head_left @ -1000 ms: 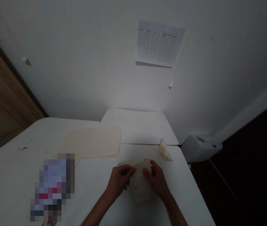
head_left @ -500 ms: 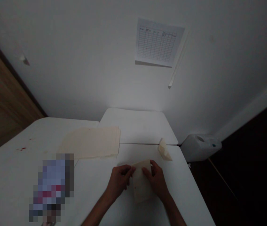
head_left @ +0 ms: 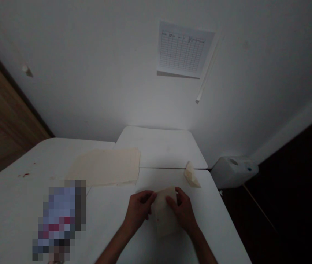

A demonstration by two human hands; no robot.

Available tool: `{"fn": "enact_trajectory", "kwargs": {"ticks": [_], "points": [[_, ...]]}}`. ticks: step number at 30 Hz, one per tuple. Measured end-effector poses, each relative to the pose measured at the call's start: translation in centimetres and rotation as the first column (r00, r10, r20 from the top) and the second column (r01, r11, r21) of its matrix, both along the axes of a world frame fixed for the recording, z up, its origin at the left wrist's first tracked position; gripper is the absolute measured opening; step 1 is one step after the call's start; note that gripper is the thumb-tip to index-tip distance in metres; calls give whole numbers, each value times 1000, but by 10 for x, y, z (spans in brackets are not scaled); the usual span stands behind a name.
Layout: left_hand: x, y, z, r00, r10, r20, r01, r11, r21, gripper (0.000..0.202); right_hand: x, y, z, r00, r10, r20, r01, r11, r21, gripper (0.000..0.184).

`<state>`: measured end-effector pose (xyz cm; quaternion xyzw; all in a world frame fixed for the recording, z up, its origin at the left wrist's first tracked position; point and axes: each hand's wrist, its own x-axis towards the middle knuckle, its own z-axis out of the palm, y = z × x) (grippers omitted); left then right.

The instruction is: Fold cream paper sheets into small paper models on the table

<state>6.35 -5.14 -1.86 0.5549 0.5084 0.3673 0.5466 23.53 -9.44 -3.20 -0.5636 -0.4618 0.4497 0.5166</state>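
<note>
Between my hands is a small beige folded sheet of paper (head_left: 164,216), roughly rectangular, with a small reddish mark near its left edge. My left hand (head_left: 141,206) pinches its upper left corner between thumb and fingers. At the upper right edge my right hand (head_left: 182,208) grips it, thumb on the front and fingers behind. A stack of larger beige paper sheets (head_left: 108,167) lies flat to the upper left of my hands. Beyond my right hand rests a small folded piece of beige paper (head_left: 191,175).
White tables (head_left: 208,223) stand against the wall. A blurred-out object (head_left: 58,216) lies on the left table, near red spots (head_left: 25,174). A white plastic container (head_left: 234,170) is beyond the right edge. A printed chart (head_left: 183,49) hangs on the wall.
Very little differs. My left hand has shifted slightly at the sheet's upper left corner, while my right hand keeps its grip. The view has moved slightly.
</note>
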Motion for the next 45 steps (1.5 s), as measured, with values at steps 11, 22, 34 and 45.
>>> {"fn": "enact_trajectory", "kwargs": {"ticks": [11,22,34,45], "points": [[-2,1,1,998,-62,-9,62,998,-4,43,5,7,-6,1000,-21,1,21,999,27,40],[-7,7,3,994,-109,-18,109,994,-30,39,24,17,-9,998,-55,-16,53,995,-89,46],[-10,27,-21,964,-217,-155,219,976,-8,47,27,27,-20,989,-28,143,37,997,-61,44],[0,56,-24,786,-138,-602,308,932,188,20,32,46,-16,837,-35,546,51,999,-15,19]]}}
